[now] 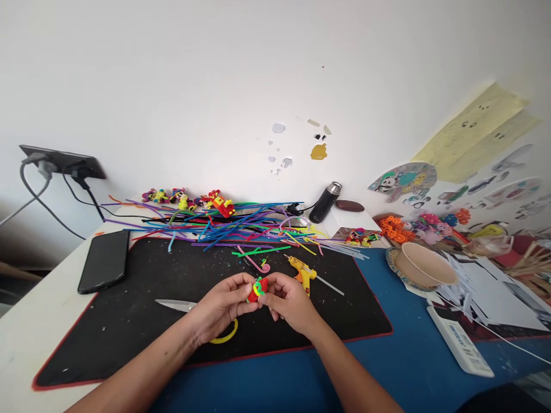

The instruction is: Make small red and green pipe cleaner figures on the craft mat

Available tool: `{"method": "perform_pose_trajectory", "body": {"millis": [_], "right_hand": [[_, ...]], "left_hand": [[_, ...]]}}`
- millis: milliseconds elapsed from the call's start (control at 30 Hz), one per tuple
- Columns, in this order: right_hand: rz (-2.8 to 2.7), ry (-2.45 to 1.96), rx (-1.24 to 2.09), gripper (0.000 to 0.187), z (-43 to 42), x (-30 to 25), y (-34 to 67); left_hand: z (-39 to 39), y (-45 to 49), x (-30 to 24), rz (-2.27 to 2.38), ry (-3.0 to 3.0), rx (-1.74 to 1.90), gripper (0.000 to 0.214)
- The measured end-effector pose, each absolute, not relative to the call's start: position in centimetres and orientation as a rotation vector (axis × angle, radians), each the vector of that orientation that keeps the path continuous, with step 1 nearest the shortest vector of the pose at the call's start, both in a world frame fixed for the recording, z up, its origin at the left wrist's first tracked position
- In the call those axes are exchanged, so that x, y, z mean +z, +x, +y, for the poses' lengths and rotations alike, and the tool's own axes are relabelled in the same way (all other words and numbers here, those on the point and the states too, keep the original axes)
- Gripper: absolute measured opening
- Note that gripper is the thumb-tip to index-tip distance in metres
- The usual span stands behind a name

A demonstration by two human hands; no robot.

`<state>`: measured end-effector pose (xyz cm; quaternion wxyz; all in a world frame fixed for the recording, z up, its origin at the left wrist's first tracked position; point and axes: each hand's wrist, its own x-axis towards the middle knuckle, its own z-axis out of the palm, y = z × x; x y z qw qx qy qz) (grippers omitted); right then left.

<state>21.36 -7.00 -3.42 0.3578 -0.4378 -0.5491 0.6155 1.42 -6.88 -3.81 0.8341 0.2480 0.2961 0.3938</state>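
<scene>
A small pipe-cleaner figure [257,290] in red, yellow and green is pinched between the fingertips of both hands, above the black mat [142,332]. My left hand [228,301] is closed on its left side, and my right hand [290,301] grips it from the right. Scissors [174,304] lie under my left wrist, partly covered, their yellow handle showing below. Just beyond my right hand rests a yellow glue gun [302,271] with a glue stick protruding. A pink pipe cleaner curled at one end [264,268] lies beyond the fingers.
Many loose pipe cleaners [241,229] spread along the wall, with several colourful pipe-cleaner figures [219,202] behind. A phone [104,261] lies left. A black flask [325,203] stands at the back. Right are a bowl [426,267], papers [499,287] and a white calculator-like device [460,341].
</scene>
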Motion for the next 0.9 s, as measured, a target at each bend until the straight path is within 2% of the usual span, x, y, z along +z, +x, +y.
{"method": "perform_pose_trajectory", "body": {"millis": [700,900], "right_hand": [[-1.43,-1.181,1.481,0.036,-8.0,-5.1,22.7],[-1.375,-1.197,1.516,0.041,-8.0,-4.8,22.9]], "left_hand": [[-7.4,2.3,-3.9,0.771,0.89,0.899,0.037],[-7.8,3.0,-3.7,0.852,1.064,0.944,0.038]]}}
